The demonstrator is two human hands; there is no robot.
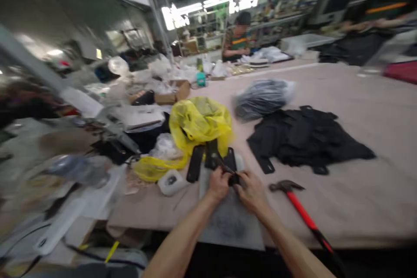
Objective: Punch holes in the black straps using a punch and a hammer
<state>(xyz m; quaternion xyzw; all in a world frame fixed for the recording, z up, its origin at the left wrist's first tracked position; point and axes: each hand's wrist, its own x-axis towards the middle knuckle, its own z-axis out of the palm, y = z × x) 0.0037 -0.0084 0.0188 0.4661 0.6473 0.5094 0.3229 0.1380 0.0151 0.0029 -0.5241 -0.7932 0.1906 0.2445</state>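
Observation:
My left hand (219, 182) and my right hand (250, 189) are close together over a pale translucent mat (231, 223). The fingers of both are closed on a small black strap-like piece (233, 179); its exact kind is blurred. Just beyond the hands, several flat black strips (194, 163) lie partly under a crumpled yellow plastic bag (200, 117). To the right of my right hand rests a claw hammer (301, 208) with a red and black handle. A white container (172, 182) with something dark in it stands to the left of my left hand.
A heap of black fabric (306, 139) with tabbed ends lies at right, a plastic-wrapped dark bundle (262, 97) behind it. Machinery (114, 128) and plastic bags crowd the left. Across the cloth-covered table (368, 113) a person (239, 41) sits; another person (386, 13) is at far right.

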